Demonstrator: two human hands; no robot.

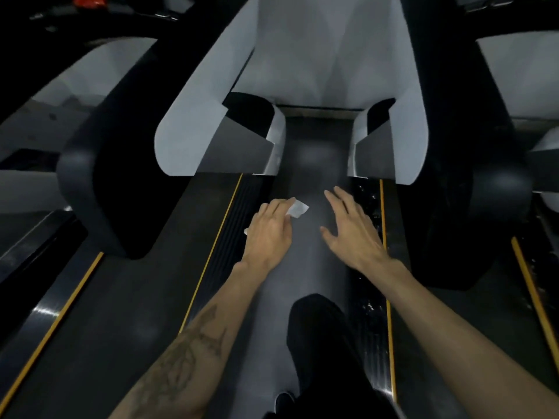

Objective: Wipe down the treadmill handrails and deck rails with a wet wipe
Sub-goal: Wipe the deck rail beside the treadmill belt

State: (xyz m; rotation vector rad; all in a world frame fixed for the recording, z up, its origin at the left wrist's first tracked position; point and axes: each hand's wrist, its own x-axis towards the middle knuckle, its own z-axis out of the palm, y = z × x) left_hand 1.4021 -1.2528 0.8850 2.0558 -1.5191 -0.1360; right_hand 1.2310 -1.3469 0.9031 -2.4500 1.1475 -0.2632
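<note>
I look down the treadmill belt from above. My left hand holds a white wet wipe over the belt's left side, next to the ribbed left deck rail with its yellow stripe. My right hand hovers with fingers spread and holds nothing, just left of the glossy right deck rail. Two black handrails run down either side, the left handrail and the right handrail.
Grey-white motor cover panels rise at the belt's far end. My dark trouser leg and shoe stand on the belt near me. Neighbouring treadmills lie to the left and right.
</note>
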